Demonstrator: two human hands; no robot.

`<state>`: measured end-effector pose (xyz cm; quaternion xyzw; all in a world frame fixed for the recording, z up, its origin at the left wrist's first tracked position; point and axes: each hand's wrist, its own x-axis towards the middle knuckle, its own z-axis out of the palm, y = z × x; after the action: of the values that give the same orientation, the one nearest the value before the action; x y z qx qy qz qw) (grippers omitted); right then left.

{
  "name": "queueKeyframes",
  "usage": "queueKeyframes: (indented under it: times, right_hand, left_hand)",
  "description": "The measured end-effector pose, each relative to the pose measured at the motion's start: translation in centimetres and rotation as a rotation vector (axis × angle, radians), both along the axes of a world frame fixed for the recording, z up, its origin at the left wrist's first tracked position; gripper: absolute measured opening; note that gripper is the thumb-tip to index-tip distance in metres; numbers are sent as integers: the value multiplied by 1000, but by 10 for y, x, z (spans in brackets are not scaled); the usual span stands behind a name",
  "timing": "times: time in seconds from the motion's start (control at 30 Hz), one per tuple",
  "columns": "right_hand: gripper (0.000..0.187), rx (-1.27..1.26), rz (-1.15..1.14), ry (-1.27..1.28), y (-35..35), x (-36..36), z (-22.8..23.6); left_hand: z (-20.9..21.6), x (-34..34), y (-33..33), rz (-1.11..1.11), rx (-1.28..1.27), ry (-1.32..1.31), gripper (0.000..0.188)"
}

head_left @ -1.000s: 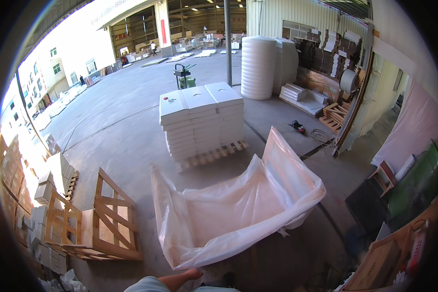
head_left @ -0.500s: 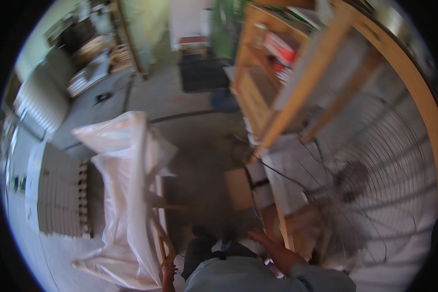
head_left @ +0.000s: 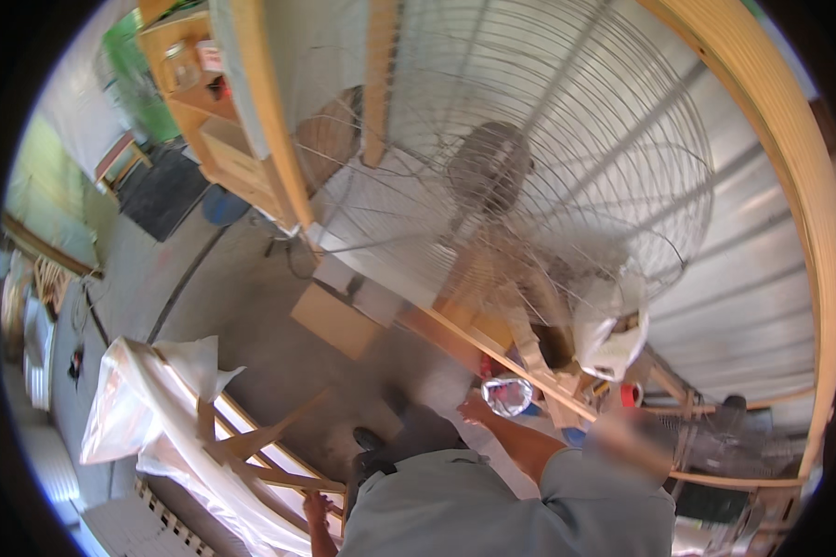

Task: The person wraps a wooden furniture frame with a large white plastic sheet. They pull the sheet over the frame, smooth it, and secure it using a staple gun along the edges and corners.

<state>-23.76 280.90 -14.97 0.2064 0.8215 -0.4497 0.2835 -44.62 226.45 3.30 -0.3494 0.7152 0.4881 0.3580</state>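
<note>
My left hand (head_left: 318,507) hangs low, its fingers loosely apart beside a wooden frame (head_left: 293,479); I cannot tell whether they touch it. Translucent plastic sheeting (head_left: 172,452) drapes over that frame. On the other side my right hand (head_left: 476,409) is out from my body, open and holding nothing, with its fingers loosely stretched. Closest to it lies a bundle of shiny silver foil or film (head_left: 508,396), at the foot of a wooden-edged bench (head_left: 529,369).
A large wire-cage fan (head_left: 492,167) stands over the bench at right. Near it sit a crumpled white bag (head_left: 613,339) and a roll of red tape (head_left: 631,395). A cardboard box (head_left: 336,320) is on the floor ahead. Wooden shelving (head_left: 215,139) stands beyond.
My view has swung to the right, so the fan and bench now fill more of it and the plastic-draped frame sits lower left. Both hands stay low beside me.
</note>
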Motion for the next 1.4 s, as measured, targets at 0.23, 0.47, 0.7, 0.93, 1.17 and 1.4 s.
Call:
queueKeyframes:
  times: [0.23, 0.47, 0.7, 0.93, 1.17, 1.4]
  right_hand:
    - [21, -88, -515, 195, -76, 75, 65]
    - [21, -225, -966, -167, -164, 158, 135]
    - [17, -150, -1104, -400, -180, 223, 166]
    - [21, -163, -1290, -409, -66, 288, 144]
    - [32, 391, -1099, -389, 90, 353, 122]
    - [64, 630, -1323, -430, 205, 365, 136]
  left_hand:
    - [7, -69, 12, -234, 187, -7, 22]
    - [-25, -64, -2, -551, 16, -148, 36]
    - [-31, -49, -9, -521, 40, -39, 25]
    - [-32, -23, -1, -496, 15, -119, 19]
    - [-31, 59, 32, -334, -61, -95, 33]
    - [-9, 156, 62, -398, -160, -202, 31]
